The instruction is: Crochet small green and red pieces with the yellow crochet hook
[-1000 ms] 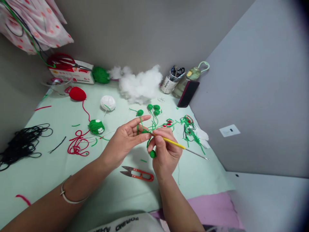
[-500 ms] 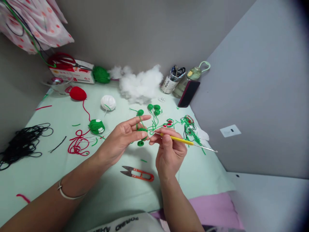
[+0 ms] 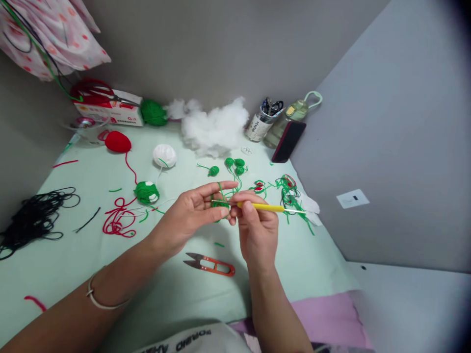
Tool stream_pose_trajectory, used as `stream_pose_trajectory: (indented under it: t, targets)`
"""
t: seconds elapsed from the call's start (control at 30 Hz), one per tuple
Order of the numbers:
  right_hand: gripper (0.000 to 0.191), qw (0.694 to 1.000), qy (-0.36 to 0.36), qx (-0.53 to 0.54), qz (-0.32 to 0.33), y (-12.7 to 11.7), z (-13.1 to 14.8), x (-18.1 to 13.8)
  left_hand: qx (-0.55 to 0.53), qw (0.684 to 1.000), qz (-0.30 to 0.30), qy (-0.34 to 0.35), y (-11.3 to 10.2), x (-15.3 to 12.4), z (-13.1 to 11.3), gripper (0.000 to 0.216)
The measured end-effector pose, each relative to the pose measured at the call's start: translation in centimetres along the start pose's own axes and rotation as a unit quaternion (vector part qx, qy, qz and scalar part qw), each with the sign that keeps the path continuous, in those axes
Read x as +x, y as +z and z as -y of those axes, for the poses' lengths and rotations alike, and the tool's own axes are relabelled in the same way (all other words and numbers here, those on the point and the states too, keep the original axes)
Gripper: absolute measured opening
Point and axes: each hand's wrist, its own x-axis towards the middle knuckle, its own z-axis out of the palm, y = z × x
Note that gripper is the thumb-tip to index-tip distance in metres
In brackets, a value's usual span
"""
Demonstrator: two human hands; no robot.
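Observation:
My left hand point(image 3: 196, 208) pinches a small green crochet piece point(image 3: 220, 204) between thumb and fingers, and green yarn point(image 3: 220, 187) runs over its raised index finger. My right hand point(image 3: 257, 225) grips a crochet hook point(image 3: 263, 207) by its yellow handle. The hook's metal end reaches left to the green piece; whether a loop sits on it is too small to tell. Much of the piece is hidden by the fingers. Beyond the hands lie several small green crocheted balls point(image 3: 239, 170) with yarn tails, and a red, white and green crocheted piece point(image 3: 259, 186).
Orange thread snips point(image 3: 213, 264) lie in front of the hands. White stuffing point(image 3: 215, 127), a phone point(image 3: 289, 142) and a pen cup point(image 3: 259, 125) stand at the back. Red point(image 3: 117, 141), white point(image 3: 164, 155) and green point(image 3: 146, 192) yarn balls and black cord point(image 3: 33, 215) are left; tangled scraps point(image 3: 290, 193) right.
The crochet hook has shifted left and lies more level, its tip now over the green piece. My right hand has moved slightly left, and my left fingers have moved slightly right.

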Motion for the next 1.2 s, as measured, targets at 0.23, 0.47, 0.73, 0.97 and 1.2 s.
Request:
stream_pose_trajectory:
  t: [0.23,0.47,0.73,0.97,1.2]
  targets:
    - [0.018,0.985,-0.121,-0.117,-0.023,0.0,-0.3,-0.1,0.013,0.998,-0.056,0.011,0.1,-0.1,0.2,0.034]
    - [0.036,0.882,-0.317,-0.348,-0.038,0.5,-1.2,-1.2,-0.077,0.993,-0.092,-0.006,1.2,-0.1,0.9,0.049]
    - [0.020,0.981,-0.138,-0.121,-0.068,-0.6,0.3,0.3,-0.070,0.994,-0.080,-0.005,0.3,0.1,0.1,0.040]
    - [0.028,0.907,-0.284,-0.304,-0.060,0.1,-0.5,-0.7,-0.117,0.991,-0.057,-0.027,1.6,-0.3,1.1,0.047]
    - [0.016,0.993,-0.087,-0.042,-0.074,-0.9,0.5,0.6,-0.099,0.993,-0.054,-0.018,0.6,-0.1,-0.1,0.037]
